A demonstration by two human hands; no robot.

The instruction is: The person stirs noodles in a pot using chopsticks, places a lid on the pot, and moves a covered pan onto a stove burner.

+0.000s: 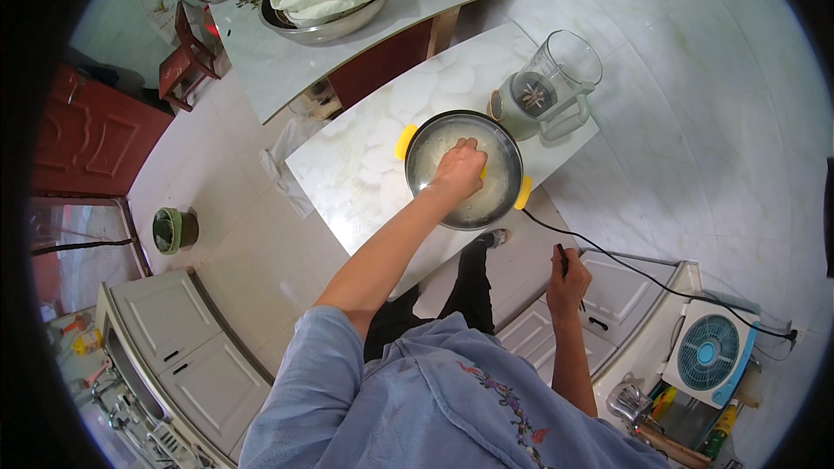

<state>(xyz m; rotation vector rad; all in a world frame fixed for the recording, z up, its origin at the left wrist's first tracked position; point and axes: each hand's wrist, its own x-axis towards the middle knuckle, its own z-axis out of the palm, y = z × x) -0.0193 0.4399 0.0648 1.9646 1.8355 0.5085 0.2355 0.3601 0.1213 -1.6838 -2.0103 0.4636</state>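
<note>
An electric pot [515, 203] with yellow side handles stands on the pale table. Over its top is a fogged glass lid [498, 143], and whether it rests fully on the rim cannot be told. My left hand [461, 166] grips the lid's yellow knob [483, 172], which my fingers mostly cover. Lower and to the right, off the table's near edge, my right hand [568, 281] is closed around a slim black utensil [562, 260], perhaps chopsticks. Just behind the pot is a blender [544, 94] with a clear jug.
A black power cord [625, 260] runs from the pot to a wall socket. On the back counter [254, 71] sits a steel basin [326, 32] with white cloth. A box fan [707, 352] stands at right. Plastic bags [293, 150] and a bin [176, 230] are on the floor.
</note>
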